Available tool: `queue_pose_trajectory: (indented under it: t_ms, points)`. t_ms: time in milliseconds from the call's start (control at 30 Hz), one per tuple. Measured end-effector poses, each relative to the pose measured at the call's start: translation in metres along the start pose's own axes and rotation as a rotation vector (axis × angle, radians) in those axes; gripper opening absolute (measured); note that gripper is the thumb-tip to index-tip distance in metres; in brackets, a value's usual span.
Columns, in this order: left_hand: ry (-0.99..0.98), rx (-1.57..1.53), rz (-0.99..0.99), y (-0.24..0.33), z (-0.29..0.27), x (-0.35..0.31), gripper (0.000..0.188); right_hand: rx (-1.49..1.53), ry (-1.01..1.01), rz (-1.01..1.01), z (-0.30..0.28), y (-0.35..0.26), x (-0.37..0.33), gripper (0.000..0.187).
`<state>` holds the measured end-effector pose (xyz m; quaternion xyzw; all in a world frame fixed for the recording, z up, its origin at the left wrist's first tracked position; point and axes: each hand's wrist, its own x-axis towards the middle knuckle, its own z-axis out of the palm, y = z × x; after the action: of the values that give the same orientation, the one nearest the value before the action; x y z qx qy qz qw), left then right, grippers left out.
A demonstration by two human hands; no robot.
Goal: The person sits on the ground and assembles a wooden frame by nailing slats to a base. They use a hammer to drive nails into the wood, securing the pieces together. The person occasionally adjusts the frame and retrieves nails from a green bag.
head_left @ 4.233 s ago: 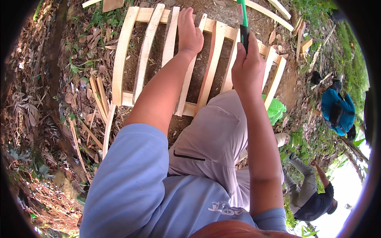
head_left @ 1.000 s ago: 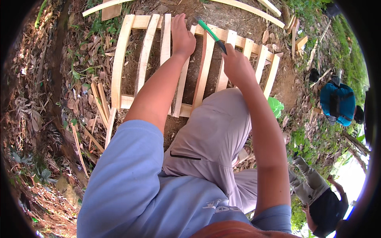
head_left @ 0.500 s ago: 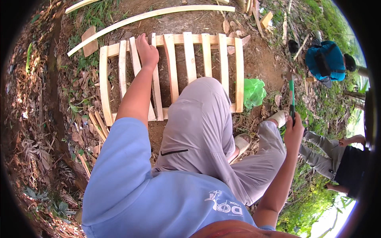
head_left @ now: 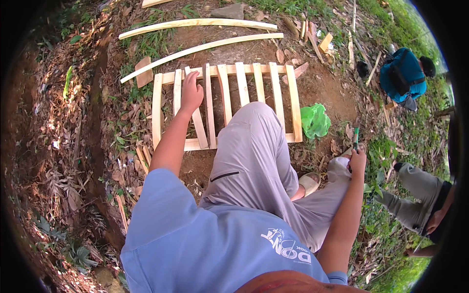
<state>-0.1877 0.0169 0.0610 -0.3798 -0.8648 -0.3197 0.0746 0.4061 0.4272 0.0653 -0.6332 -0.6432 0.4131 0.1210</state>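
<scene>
Clamped on the hammer (head_left: pixel 356 136), the right hand (head_left: pixel 358 161) is no longer hovering over the slatted wooden frame (head_left: pixel 225 93), so striking is pausing; the left hand (head_left: pixel 192 94), thumb apart, is touching a slat (head_left: pixel 199 124).

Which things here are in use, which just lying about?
In use:
- hammer, in right hand
- slatted wooden frame, left hand on it

Apparently just lying about:
- green plastic bag
- long wooden strips beyond the frame
- wood scraps

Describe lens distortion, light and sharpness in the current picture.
Head view: black rim around the image, loose wooden strips look bowed; head view: sunlit patches dot the leaf litter at left; head view: slatted wooden frame reads clearly, hammer less distinctly.
</scene>
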Motion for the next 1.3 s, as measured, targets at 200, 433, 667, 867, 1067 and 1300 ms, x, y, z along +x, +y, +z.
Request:
queue_pose_trajectory:
  t_ms: [200,433,667,867,1067,1300]
  points:
    - [0.050,-0.043,-0.378,-0.031,-0.090,-0.089,0.050,0.146,0.008,0.010,0.003,0.015,0.015,0.024]
    - [0.005,-0.074,-0.693,-0.043,-0.111,-0.159,0.050,0.171,0.069,0.042,0.014,0.001,0.014,0.020]
    - [0.023,-0.060,-0.720,-0.061,-0.087,-0.149,0.050,0.116,0.029,0.057,0.018,-0.001,0.013,0.026]
    - [0.069,-0.058,-0.581,-0.043,-0.091,-0.131,0.049,-0.074,0.017,-0.063,0.027,-0.007,0.008,0.032]
    - [-0.120,-0.046,-0.516,0.025,-0.064,-0.114,0.048,0.054,-0.002,0.008,0.002,0.040,0.046,0.023]
    - [-0.164,0.148,-0.640,0.018,-0.020,-0.139,0.083,0.163,-0.008,0.096,0.007,0.018,0.028,0.016]
